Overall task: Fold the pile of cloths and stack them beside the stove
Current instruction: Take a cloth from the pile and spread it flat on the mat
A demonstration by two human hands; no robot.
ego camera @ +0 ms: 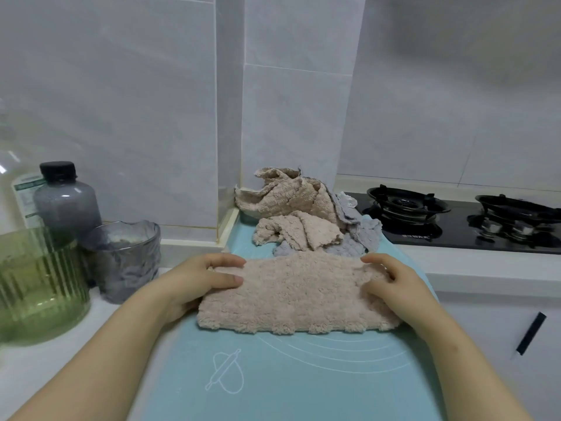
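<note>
Nearest us, the mat [303,378], pale blue with a white rolling-pin outline, covers the counter [485,270]. On it lies the cloth [297,294]: beige, fluffy, a wide band with a scalloped near edge, lying flat and apparently doubled over. Our left hand [209,278] pinches its left end, thumb on top and fingers curled at the far edge. Our right hand [391,282] grips the right end the same way, fingers bent into the pile of the fabric. Just behind it sits the pile [297,214], crumpled beige and grey-blue cloths heaped against the wall corner, touching the cloth's far edge. To the left stand a green jar [36,287], a grey cup [127,259] and a black-capped bottle [65,202]. To the right is the stove [455,221], black glass with two burners. The wall [121,86] is pale tile.
</note>
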